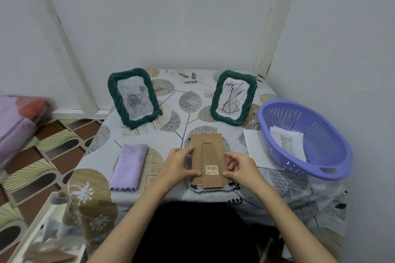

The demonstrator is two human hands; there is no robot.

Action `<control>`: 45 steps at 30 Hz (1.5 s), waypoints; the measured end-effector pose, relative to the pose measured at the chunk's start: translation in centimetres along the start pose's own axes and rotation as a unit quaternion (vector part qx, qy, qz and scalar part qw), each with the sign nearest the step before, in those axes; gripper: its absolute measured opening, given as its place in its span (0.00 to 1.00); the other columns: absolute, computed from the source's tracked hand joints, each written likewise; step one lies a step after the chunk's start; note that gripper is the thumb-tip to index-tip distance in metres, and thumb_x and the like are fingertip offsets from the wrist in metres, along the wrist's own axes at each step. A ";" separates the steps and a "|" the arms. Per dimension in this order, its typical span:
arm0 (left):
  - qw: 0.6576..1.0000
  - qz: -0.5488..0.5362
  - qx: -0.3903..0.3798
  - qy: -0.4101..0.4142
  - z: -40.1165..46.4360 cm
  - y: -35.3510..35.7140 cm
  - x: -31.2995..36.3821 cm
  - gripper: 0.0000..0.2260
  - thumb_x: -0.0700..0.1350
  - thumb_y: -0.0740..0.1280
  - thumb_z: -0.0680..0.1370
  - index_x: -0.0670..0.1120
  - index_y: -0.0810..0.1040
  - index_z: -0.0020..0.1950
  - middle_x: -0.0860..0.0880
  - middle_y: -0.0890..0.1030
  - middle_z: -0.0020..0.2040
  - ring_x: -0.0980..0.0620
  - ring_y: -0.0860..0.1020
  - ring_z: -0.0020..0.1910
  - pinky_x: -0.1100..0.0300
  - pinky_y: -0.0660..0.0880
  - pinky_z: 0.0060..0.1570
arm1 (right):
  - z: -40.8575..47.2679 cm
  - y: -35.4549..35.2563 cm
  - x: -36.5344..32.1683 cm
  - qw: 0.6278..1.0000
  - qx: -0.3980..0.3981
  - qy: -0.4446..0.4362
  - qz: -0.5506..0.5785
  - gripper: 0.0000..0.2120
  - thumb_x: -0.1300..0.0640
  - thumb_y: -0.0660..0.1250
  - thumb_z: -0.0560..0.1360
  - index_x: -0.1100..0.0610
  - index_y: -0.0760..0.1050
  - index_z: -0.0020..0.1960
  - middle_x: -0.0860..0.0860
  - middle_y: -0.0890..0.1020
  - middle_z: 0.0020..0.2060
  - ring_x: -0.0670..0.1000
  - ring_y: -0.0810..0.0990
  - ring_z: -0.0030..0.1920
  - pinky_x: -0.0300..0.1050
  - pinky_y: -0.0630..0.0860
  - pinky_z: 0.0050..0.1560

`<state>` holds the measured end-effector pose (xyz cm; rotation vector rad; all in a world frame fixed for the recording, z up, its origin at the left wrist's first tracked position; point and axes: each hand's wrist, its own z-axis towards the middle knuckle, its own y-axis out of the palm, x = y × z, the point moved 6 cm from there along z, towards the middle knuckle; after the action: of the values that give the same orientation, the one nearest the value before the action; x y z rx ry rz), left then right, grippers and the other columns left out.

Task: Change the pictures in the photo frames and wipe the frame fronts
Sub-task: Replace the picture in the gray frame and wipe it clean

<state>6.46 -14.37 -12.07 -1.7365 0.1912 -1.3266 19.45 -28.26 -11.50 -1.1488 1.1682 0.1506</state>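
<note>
Head view, seated person facing a small worktop (288, 194) draped in pale grey cloth printed with leaf and seed-head shapes. Face-down frame (210, 163) lies at the near centre edge: brown fibreboard backing, matte, rectangular, with a tapered easel stand flat along its middle and a barcode sticker (212, 170) near the lower end; a clear scalloped rim and thin metal edge show around the backing. Left hand (179, 166) holds the backing's left edge, fingers curled over it, thumb on the board; grip clamped on the frame. Right hand (241, 168) holds the right edge, fingertips bent onto the board, thumb near the sticker; grip likewise clamped on the frame. Two upright frames stand at the back, both dark green with twisted rope-like moulding and rounded corners: left green frame (133, 97) shows a grey rose print, right green frame (233, 97) shows black scribbled lines on white. Folded lilac cloth (129, 166), soft nap, scalloped near edge, lies left of the hands, apart from them. Oval lilac plastic basket (305, 139), slotted walls, sits at the right, holding a cat picture (287, 142). A white sheet (255, 151) lies partly under the basket.
</note>
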 end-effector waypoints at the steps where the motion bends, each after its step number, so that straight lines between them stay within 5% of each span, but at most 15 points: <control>1: 1.000 0.007 -0.002 0.002 0.0 0.0 -0.1 0.38 0.48 0.76 0.65 0.44 0.64 0.71 0.45 0.74 0.64 0.47 0.63 0.67 0.65 0.59 0.62 | 0.0 0.0 -0.2 1.000 -0.001 -0.005 -0.010 0.31 0.68 0.74 0.64 0.61 0.70 0.66 0.52 0.74 0.41 0.48 0.72 0.37 0.28 0.69 0.39; 9: 0.996 0.082 -0.031 0.012 0.5 0.8 -0.9 0.31 0.54 0.73 0.68 0.46 0.70 0.68 0.49 0.65 0.72 0.45 0.58 0.70 0.59 0.53 0.70 | 0.4 0.4 -0.6 0.992 -0.036 -0.014 -0.118 0.18 0.67 0.72 0.66 0.69 0.76 0.54 0.53 0.71 0.41 0.48 0.71 0.36 0.39 0.69 0.44; 17: 0.997 0.067 -0.041 0.008 0.8 0.9 -1.3 0.30 0.53 0.74 0.67 0.46 0.72 0.67 0.49 0.66 0.71 0.47 0.59 0.70 0.60 0.54 0.69 | 0.8 0.7 -0.7 0.988 -0.063 -0.015 -0.142 0.21 0.65 0.72 0.68 0.64 0.75 0.60 0.53 0.69 0.45 0.49 0.71 0.44 0.34 0.65 0.46; 21: 0.998 0.050 -0.038 0.006 1.1 0.4 -1.2 0.27 0.56 0.73 0.67 0.47 0.75 0.63 0.49 0.71 0.68 0.46 0.64 0.67 0.60 0.58 0.67 | 1.5 0.2 -0.1 0.991 -0.070 0.021 -0.112 0.21 0.65 0.69 0.70 0.62 0.74 0.62 0.52 0.77 0.40 0.47 0.74 0.43 0.34 0.67 0.47; 23: 0.999 0.031 -0.004 0.009 1.7 -0.2 -1.4 0.30 0.64 0.68 0.65 0.46 0.77 0.60 0.47 0.77 0.62 0.46 0.70 0.63 0.56 0.64 0.65 | 2.0 -0.7 0.1 0.995 -0.038 0.029 -0.092 0.19 0.66 0.67 0.71 0.61 0.75 0.61 0.56 0.82 0.46 0.47 0.74 0.42 0.33 0.67 0.46; 27: 0.995 0.011 0.098 -0.011 3.5 -1.2 -1.6 0.16 0.50 0.69 0.73 0.44 0.77 0.58 0.44 0.77 0.58 0.44 0.71 0.61 0.56 0.64 0.61 | 3.8 -2.3 0.1 0.997 0.049 0.025 -0.057 0.14 0.66 0.67 0.72 0.60 0.78 0.57 0.56 0.81 0.50 0.49 0.75 0.42 0.37 0.70 0.50; 30: 0.988 0.013 0.145 -0.042 5.0 -1.3 -1.9 0.14 0.48 0.68 0.74 0.45 0.77 0.58 0.44 0.76 0.59 0.43 0.69 0.62 0.55 0.63 0.60 | 5.6 -2.5 0.0 0.995 0.085 0.015 -0.043 0.13 0.62 0.67 0.73 0.60 0.78 0.57 0.54 0.77 0.46 0.49 0.73 0.43 0.39 0.69 0.49; 45: 0.994 0.055 0.079 -0.046 7.3 0.0 -3.3 0.16 0.54 0.67 0.74 0.54 0.75 0.62 0.50 0.74 0.59 0.43 0.66 0.60 0.55 0.64 0.59 | 9.6 -0.4 0.4 0.993 0.011 -0.044 -0.110 0.15 0.58 0.69 0.72 0.53 0.78 0.58 0.53 0.72 0.45 0.48 0.70 0.45 0.38 0.66 0.49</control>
<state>11.19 -8.27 -14.35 -1.6255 0.1235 -1.1484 26.04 -21.23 -12.20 -1.2312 0.9561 0.0197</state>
